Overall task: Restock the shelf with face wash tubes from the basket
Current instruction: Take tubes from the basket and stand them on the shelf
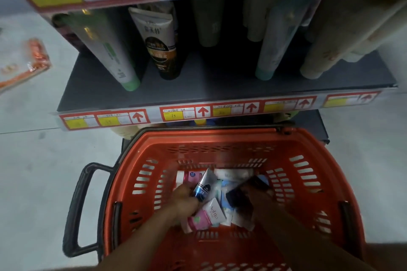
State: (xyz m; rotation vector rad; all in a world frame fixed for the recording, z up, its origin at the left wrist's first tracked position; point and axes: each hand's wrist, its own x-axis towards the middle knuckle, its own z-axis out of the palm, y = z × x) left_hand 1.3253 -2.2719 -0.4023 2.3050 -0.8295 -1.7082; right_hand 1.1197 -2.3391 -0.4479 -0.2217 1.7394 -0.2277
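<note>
Both hands reach down into the red slotted plastic basket (308, 145) standing on the floor in front of the grey metal shelf (198, 92). The left hand (185, 199) grips a blue-and-silver face wash tube (203, 186), its crimped end tilted up above the loose pile of pink, white and pale-blue tubes (211, 213) on the basket's bottom. The right hand (256, 193) is blurred — it lies against a dark tube (240, 199), and I cannot tell whether it grips it. On the shelf stand a green-capped white tube (110, 53) and a black-and-white tube (161, 44) — both leaning.
</note>
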